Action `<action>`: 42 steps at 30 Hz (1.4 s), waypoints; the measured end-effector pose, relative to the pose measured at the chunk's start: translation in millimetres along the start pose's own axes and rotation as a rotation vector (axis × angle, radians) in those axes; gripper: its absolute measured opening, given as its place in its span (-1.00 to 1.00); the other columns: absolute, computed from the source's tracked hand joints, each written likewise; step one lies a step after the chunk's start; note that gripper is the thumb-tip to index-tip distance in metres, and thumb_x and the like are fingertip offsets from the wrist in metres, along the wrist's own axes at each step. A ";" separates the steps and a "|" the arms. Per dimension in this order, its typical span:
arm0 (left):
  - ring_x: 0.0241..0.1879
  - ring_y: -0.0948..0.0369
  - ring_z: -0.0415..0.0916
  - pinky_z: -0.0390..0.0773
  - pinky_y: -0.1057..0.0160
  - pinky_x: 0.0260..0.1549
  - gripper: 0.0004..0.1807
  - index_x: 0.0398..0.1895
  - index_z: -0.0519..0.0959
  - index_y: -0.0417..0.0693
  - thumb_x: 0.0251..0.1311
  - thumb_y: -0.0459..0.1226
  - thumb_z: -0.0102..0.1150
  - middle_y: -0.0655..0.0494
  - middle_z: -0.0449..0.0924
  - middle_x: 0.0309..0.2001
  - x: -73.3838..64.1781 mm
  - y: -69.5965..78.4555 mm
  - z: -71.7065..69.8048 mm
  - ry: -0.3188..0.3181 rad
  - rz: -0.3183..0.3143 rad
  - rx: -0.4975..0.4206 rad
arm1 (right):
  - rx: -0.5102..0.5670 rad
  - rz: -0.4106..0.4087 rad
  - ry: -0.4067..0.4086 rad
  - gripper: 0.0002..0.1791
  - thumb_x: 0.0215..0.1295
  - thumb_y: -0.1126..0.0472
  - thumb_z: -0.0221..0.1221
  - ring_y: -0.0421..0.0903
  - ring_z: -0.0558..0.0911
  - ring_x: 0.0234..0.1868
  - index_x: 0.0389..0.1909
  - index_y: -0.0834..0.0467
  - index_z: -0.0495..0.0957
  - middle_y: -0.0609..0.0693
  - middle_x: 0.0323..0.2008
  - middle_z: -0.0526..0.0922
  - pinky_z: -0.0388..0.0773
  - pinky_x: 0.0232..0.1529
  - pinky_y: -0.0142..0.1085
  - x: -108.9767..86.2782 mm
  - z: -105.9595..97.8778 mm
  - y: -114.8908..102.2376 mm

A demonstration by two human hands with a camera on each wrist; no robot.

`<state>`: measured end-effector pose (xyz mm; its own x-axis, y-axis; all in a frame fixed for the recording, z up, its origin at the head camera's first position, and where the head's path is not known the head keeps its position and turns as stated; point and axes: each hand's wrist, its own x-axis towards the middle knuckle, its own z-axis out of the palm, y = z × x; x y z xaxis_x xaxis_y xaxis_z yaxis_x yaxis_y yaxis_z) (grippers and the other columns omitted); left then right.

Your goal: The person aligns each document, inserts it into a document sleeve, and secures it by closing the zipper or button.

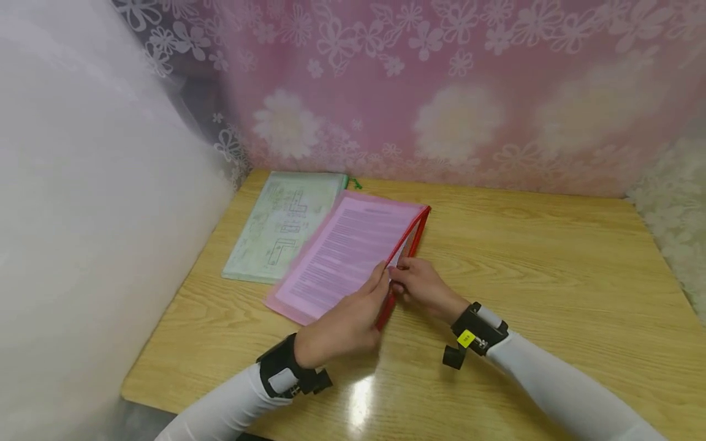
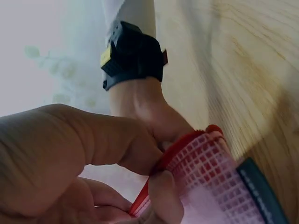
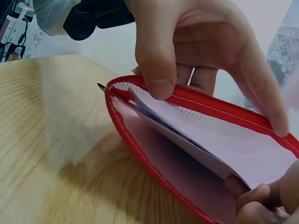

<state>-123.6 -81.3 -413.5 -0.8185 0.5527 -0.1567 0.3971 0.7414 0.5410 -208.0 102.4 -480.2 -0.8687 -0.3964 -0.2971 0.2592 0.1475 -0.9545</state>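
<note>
A pink mesh zip folder (image 1: pixel 353 245) with red edging lies slanted on the table, a printed sheet showing through its top. My left hand (image 1: pixel 353 315) grips the upper red edge (image 3: pixel 210 102) and lifts it, so the folder's right side gapes. In the right wrist view, papers (image 3: pixel 187 145) stand inside the mouth between the two mesh sides. With its fingertips at the opening, my right hand (image 1: pixel 426 285) pinches the papers' edge, its fingers (image 3: pixel 254 198) seen low in the right wrist view. The zip pull (image 3: pixel 101 87) sticks out at the far corner.
A pale green folder (image 1: pixel 259 245) with drawings on its sheet lies at the left, partly under the pink one. The wooden table (image 1: pixel 524 245) extends to the right. A pink flowered curtain (image 1: pixel 380 110) hangs behind it, a white sheet (image 1: pixel 99 184) at the left.
</note>
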 end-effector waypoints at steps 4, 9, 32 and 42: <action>0.13 0.12 0.47 0.48 0.47 -0.37 0.18 0.65 -0.20 -0.29 -0.04 -0.61 0.24 -0.14 -0.36 0.69 -0.5 3.1 1.7 0.004 0.024 -0.027 | 0.004 -0.002 -0.002 -0.82 0.53 0.34 -0.02 -0.30 0.31 -0.70 -0.06 0.39 0.47 -0.10 -0.65 0.43 0.23 -0.68 -0.47 2.7 3.5 -2.4; 0.27 0.09 0.40 0.47 0.46 -0.31 0.15 0.65 -0.22 -0.31 0.00 -0.62 0.20 -0.16 -0.38 0.68 -0.6 1.4 2.2 0.067 0.059 -0.066 | -0.104 -0.015 0.004 -0.84 0.50 0.33 -0.02 -0.25 0.29 -0.73 -0.19 0.35 0.50 -0.08 -0.71 0.39 0.21 -0.69 -0.43 7.9 4.4 -5.0; 0.48 0.16 0.16 0.48 0.38 0.07 0.14 0.64 -0.24 -0.31 0.05 -0.55 0.23 -0.13 -0.45 0.68 2.1 -3.4 4.2 0.073 0.023 -0.104 | -0.775 -0.196 0.186 -0.56 0.51 0.09 0.17 0.14 0.70 -0.06 0.18 0.36 0.58 0.27 -0.03 0.72 0.65 -0.18 -0.14 27.3 -95.1 -15.8; 0.35 0.16 0.30 0.48 0.47 -0.29 0.12 0.65 -0.22 -0.28 0.06 -0.58 0.20 -0.10 -0.46 0.68 2.2 -3.4 5.9 0.066 0.001 -0.101 | -1.084 -0.461 0.212 0.10 0.27 -0.02 0.41 0.44 0.21 0.50 0.61 0.32 -0.01 0.43 0.52 0.18 0.17 0.47 0.29 54.7 -120.5 -7.0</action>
<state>-124.3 -80.4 -420.5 -0.8450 0.5248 -0.1033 0.3568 0.6970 0.6220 -308.2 188.9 -486.7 -0.8650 -0.4703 0.1749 -0.4975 0.7584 -0.4210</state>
